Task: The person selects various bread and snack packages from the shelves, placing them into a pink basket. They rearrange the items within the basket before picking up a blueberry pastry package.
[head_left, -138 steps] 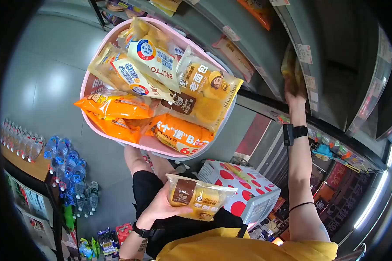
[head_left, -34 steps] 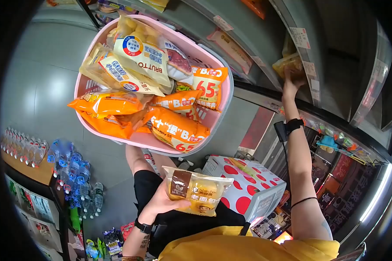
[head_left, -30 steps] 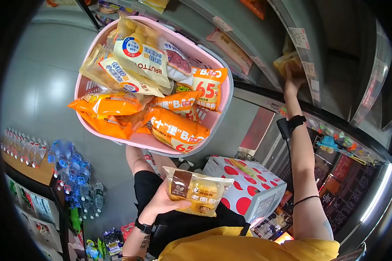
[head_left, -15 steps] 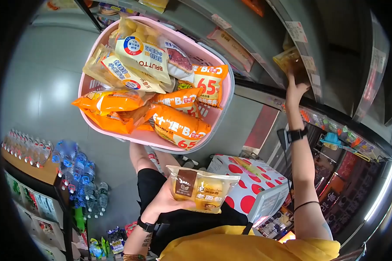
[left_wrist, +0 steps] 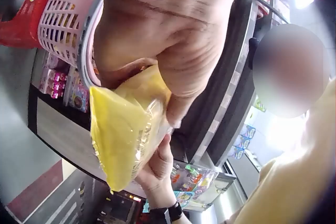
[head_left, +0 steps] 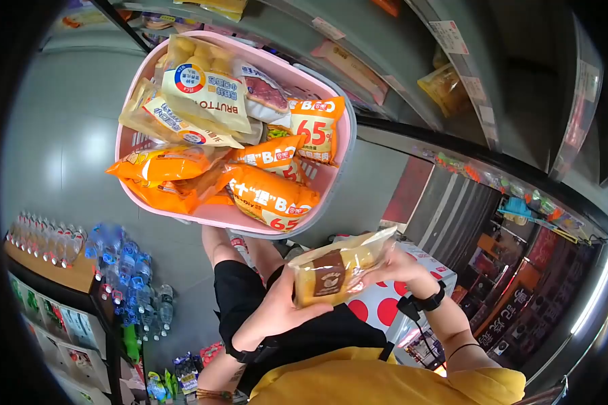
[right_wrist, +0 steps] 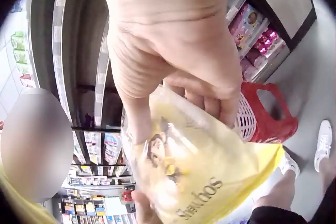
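Both hands hold a yellow bread package (head_left: 338, 268) with a brown label, low in front of the body in the head view. The left hand (head_left: 277, 314) grips its left end, thumb along the lower edge. On the right end, the right hand (head_left: 398, 266) pinches the package. In the left wrist view the yellow wrapper (left_wrist: 121, 134) hangs below the left hand (left_wrist: 168, 29). The right wrist view has the right hand's (right_wrist: 173, 40) thumb over the clear wrapper (right_wrist: 194, 171), fingers behind it.
A pink basket (head_left: 132, 185) holding orange and cream packages is ahead. Shelving (head_left: 378, 40) curves along the upper right, with a yellow package (head_left: 446, 88) on one shelf. Water bottles (head_left: 132, 270) stand at left. A polka-dot box (head_left: 385, 307) is behind the right hand.
The right hand has left the shelf, where a yellow package stays, and come down to the bread package. The left hand has turned that package and moved slightly right.
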Tool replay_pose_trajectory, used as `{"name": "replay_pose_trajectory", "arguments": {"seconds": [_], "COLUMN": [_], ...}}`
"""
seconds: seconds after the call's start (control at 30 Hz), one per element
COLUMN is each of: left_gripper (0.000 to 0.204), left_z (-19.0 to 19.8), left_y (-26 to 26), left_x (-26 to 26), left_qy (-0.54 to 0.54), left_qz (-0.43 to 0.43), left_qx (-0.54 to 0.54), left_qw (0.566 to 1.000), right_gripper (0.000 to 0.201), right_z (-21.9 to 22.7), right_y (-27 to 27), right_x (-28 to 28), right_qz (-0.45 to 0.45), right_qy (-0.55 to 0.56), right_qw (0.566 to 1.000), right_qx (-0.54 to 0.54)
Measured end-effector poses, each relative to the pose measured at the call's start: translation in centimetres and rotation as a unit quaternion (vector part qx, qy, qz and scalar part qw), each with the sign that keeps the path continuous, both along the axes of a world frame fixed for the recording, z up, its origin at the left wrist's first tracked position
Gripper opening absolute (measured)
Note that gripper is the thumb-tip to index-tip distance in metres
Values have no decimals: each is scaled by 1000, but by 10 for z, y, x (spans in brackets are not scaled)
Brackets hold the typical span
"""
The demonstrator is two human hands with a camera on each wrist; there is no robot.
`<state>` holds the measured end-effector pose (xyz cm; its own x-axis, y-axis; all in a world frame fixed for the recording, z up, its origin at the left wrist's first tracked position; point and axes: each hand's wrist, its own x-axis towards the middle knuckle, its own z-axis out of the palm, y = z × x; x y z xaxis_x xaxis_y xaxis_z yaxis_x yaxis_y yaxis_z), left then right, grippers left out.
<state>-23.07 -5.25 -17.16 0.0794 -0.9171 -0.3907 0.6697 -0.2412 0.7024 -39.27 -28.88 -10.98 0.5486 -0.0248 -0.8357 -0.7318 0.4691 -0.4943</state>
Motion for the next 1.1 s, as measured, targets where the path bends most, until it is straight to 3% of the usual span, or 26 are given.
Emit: {"name": "replay_pose_trajectory", "arguments": {"seconds": [0.07,0.1,0.17,0.23,0.37,0.57,0.73,0.83,0.97,1.1], "left_gripper": [89,88,88,73,56,53,50,49,47,46], "left_z": [1,-3,-10,-17,-25,-33,-34,-35,-38,-37], "left_y": [-2,-2,0,7,17,27,28,28,29,30], "left_x": [-10,-11,-11,-9,-14,-21,-20,-21,-26,-26], "left_qy": [50,51,53,37,40,13,27,32,36,45], "left_qz": [51,32,-5,-55,-88,-87,-81,-84,-86,-86], "left_qx": [-19,-23,-31,-22,-10,2,11,7,10,9], "left_qw": [997,998,998,998,995,996,996,996,996,995], "right_gripper": [71,69,62,49,35,40,37,34,34,32], "right_z": [7,11,5,-3,-15,-33,-60,-65,-83,-83], "right_y": [-21,-36,-71,-97,-141,-187,-238,-264,-281,-274], "right_x": [-6,-11,-31,-27,15,53,35,30,29,40], "right_qz": [-43,-63,-199,-307,-369,-421,-455,-471,-387,-360], "right_qy": [-8,-13,-50,-64,-88,-146,-234,-220,-164,-111], "right_qw": [998,996,978,935,902,871,798,771,661,605], "right_qx": [-43,-63,-42,-165,-207,-208,-320,-369,-622,-702]}}
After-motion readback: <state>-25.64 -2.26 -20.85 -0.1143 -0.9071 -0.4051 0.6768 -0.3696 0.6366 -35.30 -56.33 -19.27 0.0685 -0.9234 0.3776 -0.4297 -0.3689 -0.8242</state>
